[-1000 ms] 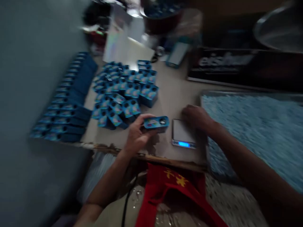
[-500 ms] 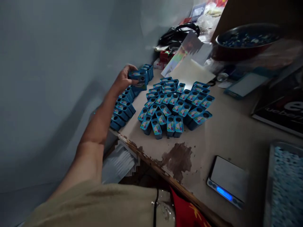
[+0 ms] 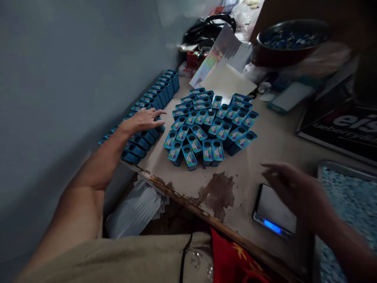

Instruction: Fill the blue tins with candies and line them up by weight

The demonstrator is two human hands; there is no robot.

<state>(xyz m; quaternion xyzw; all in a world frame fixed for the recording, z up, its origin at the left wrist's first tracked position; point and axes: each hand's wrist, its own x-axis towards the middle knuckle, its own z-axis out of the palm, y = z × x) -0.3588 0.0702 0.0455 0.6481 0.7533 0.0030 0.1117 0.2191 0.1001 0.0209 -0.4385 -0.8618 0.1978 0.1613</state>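
Observation:
My left hand (image 3: pixel 147 119) reaches over the rows of small blue containers (image 3: pixel 161 91) along the wall. Its fingers are spread, with no container held, and the fingertips are near the row's inner side. These containers have printed tops with a dark round spot. To the right, a looser group of the same blue containers (image 3: pixel 201 118) stands on the table. My right hand (image 3: pixel 290 186), blurred, hovers above a small digital scale (image 3: pixel 275 208) with a lit blue display. Its fingers stretch leftward and nothing shows in them.
A metal tray (image 3: pixel 338 164) of pale blue pieces lies at the right. A large bowl (image 3: pixel 290 53) of dark blue and white pieces stands at the back. Shiny sheets (image 3: pixel 215 57), a black bag (image 3: pixel 203 29) and a black printed box (image 3: pixel 344 122) surround the worn table (image 3: pixel 247 173).
My left hand has let go of the blue containers at the far end of the wall rows and drawn back nearer. My right hand has come into view over the scale.

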